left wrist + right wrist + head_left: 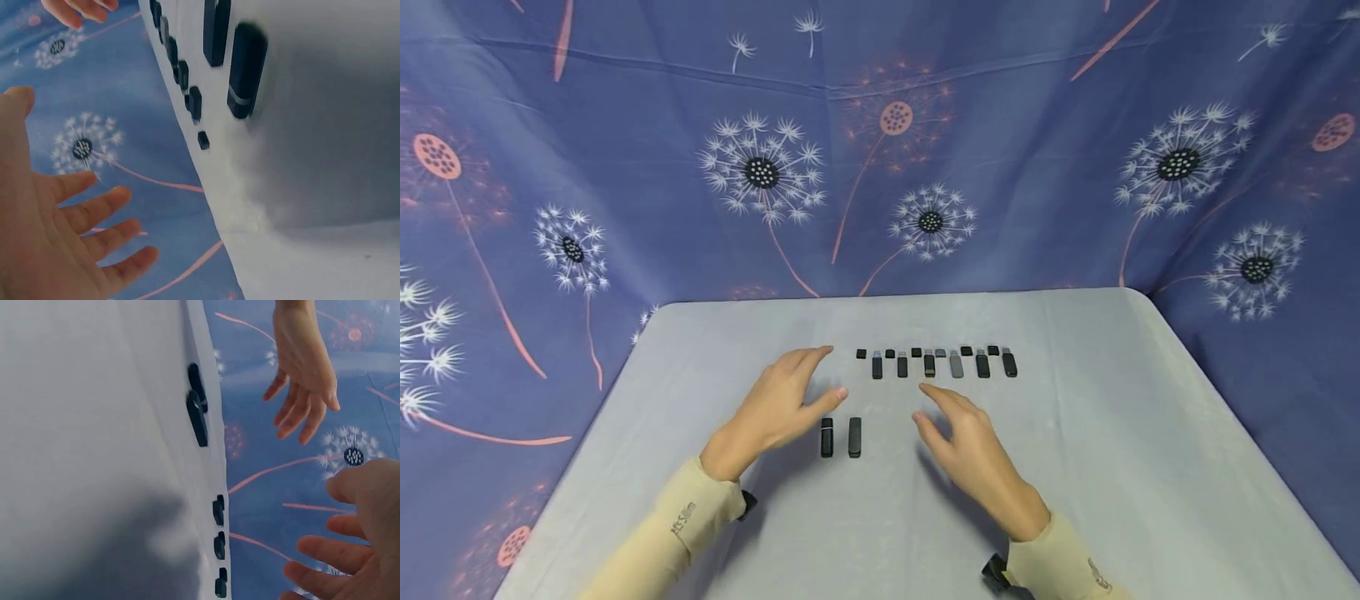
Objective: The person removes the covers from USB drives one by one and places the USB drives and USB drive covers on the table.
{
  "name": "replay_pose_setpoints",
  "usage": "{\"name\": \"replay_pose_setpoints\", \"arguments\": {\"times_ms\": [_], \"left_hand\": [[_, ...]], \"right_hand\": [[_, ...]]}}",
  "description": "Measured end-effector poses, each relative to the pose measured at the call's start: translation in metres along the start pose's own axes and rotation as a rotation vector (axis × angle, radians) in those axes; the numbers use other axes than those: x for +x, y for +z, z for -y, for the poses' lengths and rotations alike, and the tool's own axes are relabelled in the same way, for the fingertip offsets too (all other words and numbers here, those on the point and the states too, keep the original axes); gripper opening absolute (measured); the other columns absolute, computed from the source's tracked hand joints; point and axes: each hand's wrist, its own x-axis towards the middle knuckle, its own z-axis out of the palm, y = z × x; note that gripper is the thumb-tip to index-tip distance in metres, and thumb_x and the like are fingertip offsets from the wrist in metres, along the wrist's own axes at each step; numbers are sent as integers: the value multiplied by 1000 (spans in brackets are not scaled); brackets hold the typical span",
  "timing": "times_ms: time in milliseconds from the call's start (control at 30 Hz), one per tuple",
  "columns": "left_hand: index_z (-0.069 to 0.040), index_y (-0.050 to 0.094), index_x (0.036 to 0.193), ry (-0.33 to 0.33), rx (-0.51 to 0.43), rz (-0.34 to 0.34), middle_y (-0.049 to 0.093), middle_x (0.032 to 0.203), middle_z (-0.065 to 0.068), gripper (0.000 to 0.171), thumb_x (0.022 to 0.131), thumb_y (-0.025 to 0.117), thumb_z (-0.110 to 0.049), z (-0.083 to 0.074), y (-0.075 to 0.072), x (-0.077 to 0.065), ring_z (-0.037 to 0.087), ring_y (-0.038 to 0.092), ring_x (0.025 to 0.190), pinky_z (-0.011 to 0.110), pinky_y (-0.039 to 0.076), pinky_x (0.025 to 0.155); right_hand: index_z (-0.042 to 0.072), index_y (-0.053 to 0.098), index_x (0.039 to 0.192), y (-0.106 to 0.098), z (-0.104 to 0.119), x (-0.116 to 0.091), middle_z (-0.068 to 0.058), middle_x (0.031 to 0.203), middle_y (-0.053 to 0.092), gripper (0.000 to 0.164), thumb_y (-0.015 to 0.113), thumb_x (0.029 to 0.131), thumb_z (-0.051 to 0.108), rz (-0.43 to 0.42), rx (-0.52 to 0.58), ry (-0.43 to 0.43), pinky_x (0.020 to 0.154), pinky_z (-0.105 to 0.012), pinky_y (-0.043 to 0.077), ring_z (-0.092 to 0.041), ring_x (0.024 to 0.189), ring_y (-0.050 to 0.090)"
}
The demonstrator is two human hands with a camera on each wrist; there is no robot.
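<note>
My left hand (781, 402) hovers over the table, fingers spread and holding nothing. Just right of it lie two capped USB sticks side by side, a black one with a light band (827, 437) and a dark grey one (854, 437). My right hand (970, 446), also holding nothing, hangs in the air below a row of several uncapped USB sticks. That row includes a black stick with a blue connector (877, 366), a grey stick (956, 364) and a black stick at the right end (1009, 363). Small caps, such as the leftmost black cap (861, 354), lie beside the sticks' connector ends.
A pale cloth covers the table (1112, 433). Behind it and along its sides hangs a blue curtain (1037, 125) with a dandelion print. Both wrists carry small black devices, one visible under the right sleeve (1063, 554).
</note>
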Motion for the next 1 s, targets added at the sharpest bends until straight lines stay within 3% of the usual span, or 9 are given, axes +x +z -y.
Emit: {"name": "replay_pose_setpoints", "arguments": {"times_ms": [200, 367, 500, 700, 867, 1000], "left_hand": [[-12, 42, 157, 32, 95, -2, 53, 152, 14, 85, 96, 53, -70, -19, 7, -25, 40, 46, 144, 63, 42, 111], [-12, 38, 160, 55, 170, 9, 50, 155, 14, 93, 93, 51, -76, -29, 14, -43, 41, 39, 149, 63, 39, 113], [-12, 39, 160, 84, 228, 25, 51, 154, 14, 96, 92, 49, -80, -32, 21, -53, 40, 41, 148, 64, 39, 113], [-14, 37, 161, 115, 273, 103, 50, 156, 13, 99, 91, 42, -84, -34, 28, -64, 39, 41, 148, 63, 39, 113], [-14, 41, 159, 147, 301, 98, 53, 152, 12, 98, 91, 43, -84, -33, 33, -73, 38, 45, 145, 63, 42, 110], [-13, 45, 156, 194, 306, 94, 55, 149, 14, 97, 90, 45, -84, -31, 38, -84, 38, 49, 142, 62, 46, 106]], "right_hand": [[1, 65, 134, -8, -1, -25, -18, 132, 68, 54, 82, 88, 26, 12, -124, -164, 106, -54, 50, -36, 125, 64], [5, 63, 139, -20, 1, -34, -19, 141, 63, 67, 82, 87, 41, 99, -235, -207, 108, -66, 44, -41, 132, 58], [7, 61, 143, -26, 1, -38, -20, 145, 59, 72, 79, 87, 49, 149, -299, -270, 109, -68, 41, -45, 136, 54], [8, 58, 146, -33, 1, -41, -22, 148, 56, 76, 75, 89, 56, 226, -344, -328, 109, -67, 42, -47, 138, 51], [9, 56, 148, -34, 6, -38, -21, 149, 56, 75, 70, 93, 58, 325, -285, -290, 109, -61, 46, -47, 134, 55], [11, 54, 150, -31, 9, -31, -19, 152, 54, 75, 68, 94, 59, 483, -136, -137, 110, -57, 46, -44, 138, 52]]}}
